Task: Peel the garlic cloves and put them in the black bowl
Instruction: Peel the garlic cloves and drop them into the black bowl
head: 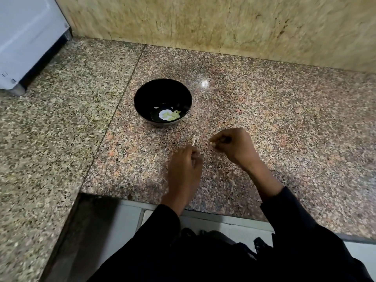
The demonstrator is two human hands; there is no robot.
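Note:
A black bowl point(162, 101) stands on the granite counter point(284, 119), with a few pale peeled garlic cloves point(174, 116) on its bottom. In front of it my left hand point(184, 169) is curled and pinches a thin strip of garlic skin point(194, 141) that sticks up from the fingers. My right hand point(232, 145), a little to the right and apart from the left, has its fingers curled and pinches something small and pale at the fingertips; whether this is a clove or skin is too blurred to tell.
A white appliance point(26, 41) stands at the back left. A beige stone wall point(223, 23) closes the back. The counter forms an L, with a cut-out edge point(142, 200) near my body and white floor tiles below.

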